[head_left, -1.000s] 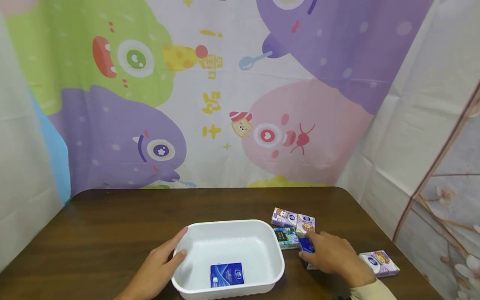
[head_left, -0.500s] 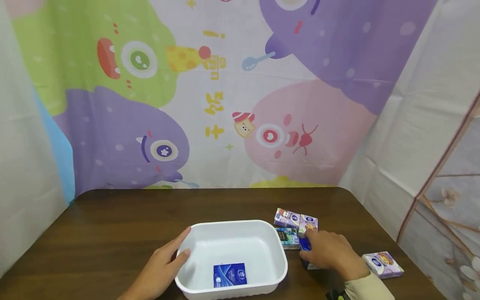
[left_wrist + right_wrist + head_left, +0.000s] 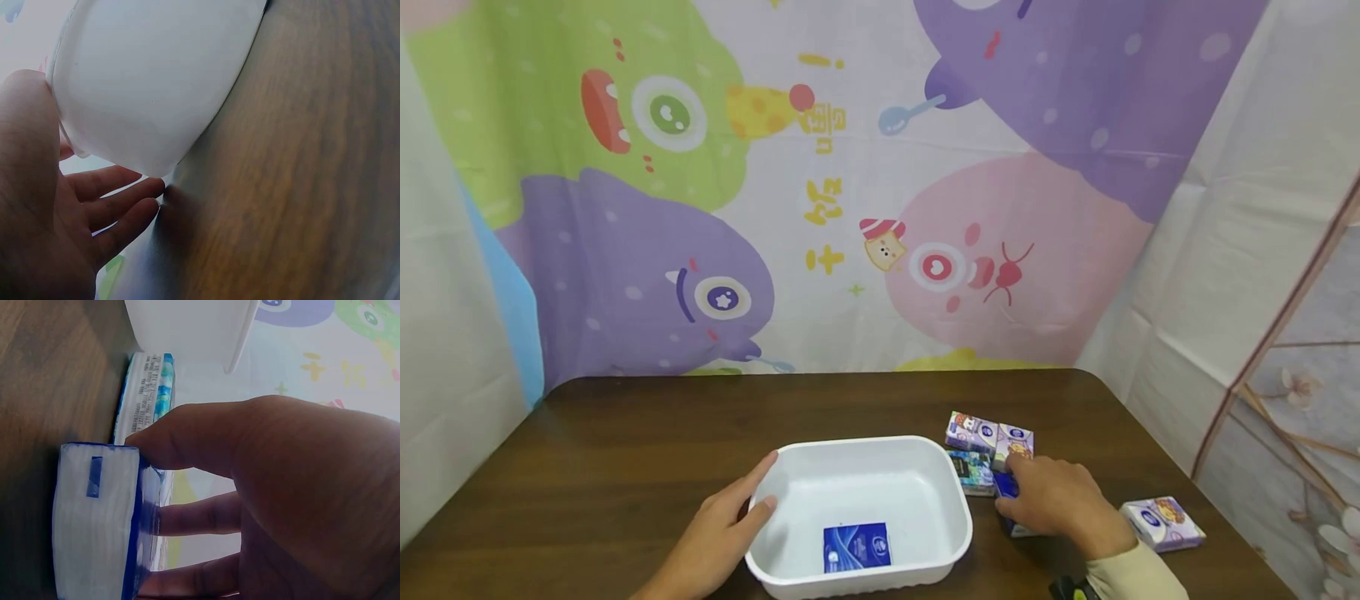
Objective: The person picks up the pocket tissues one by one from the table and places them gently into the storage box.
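A white plastic tray (image 3: 857,467) stands on the table with a blue tissue pack (image 3: 856,547) lying flat inside. My left hand (image 3: 722,521) holds the tray's left rim, thumb over the edge and the other fingers along the outer wall, as the left wrist view shows. To the right of the tray, my right hand (image 3: 1056,500) grips another blue pocket tissue pack (image 3: 97,519), thumb at one edge and fingers over its printed face. In the head view that hand covers much of this pack. A blue-green tissue pack (image 3: 972,472) lies right beside it.
Two purple-and-white tissue packs, one at the back (image 3: 972,432) and one beside it (image 3: 1015,442), lie behind the right hand. Another purple-and-white pack (image 3: 1162,523) sits near the right edge of the dark wooden table (image 3: 625,467). A cartoon-print curtain (image 3: 820,317) hangs behind.
The view shifts slightly with the head. Both hands stay in nearly the same places, the left at the tray rim and the right on the blue tissue pack.
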The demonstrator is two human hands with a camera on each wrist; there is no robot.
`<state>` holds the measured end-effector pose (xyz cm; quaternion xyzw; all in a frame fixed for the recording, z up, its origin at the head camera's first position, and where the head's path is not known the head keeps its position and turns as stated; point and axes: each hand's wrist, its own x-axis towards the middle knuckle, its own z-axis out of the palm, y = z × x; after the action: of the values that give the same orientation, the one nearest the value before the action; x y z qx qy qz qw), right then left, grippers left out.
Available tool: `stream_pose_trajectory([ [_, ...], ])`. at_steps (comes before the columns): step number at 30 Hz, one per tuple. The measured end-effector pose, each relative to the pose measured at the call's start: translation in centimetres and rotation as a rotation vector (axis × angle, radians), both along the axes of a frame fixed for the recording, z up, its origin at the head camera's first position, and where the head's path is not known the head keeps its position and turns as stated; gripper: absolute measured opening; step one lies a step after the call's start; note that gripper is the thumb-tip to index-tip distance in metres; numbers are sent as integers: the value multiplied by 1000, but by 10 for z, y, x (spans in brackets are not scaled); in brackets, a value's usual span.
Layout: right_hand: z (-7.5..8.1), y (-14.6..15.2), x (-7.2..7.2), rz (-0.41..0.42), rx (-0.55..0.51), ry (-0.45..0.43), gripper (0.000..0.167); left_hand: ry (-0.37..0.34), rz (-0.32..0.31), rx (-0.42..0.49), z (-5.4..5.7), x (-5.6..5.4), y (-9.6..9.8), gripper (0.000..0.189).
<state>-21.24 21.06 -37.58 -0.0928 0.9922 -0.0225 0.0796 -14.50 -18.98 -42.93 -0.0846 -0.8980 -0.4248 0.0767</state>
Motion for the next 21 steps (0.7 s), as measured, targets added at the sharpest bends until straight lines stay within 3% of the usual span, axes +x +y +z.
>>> stream_pose_trajectory([
  [11, -3, 0, 6, 5, -13, 38, 43, -7, -24, 6, 0, 0, -1, 55],
  [21, -3, -3, 3, -43, 1, 55, 55, 21, -15, 4, -2, 0, -1, 54],
])
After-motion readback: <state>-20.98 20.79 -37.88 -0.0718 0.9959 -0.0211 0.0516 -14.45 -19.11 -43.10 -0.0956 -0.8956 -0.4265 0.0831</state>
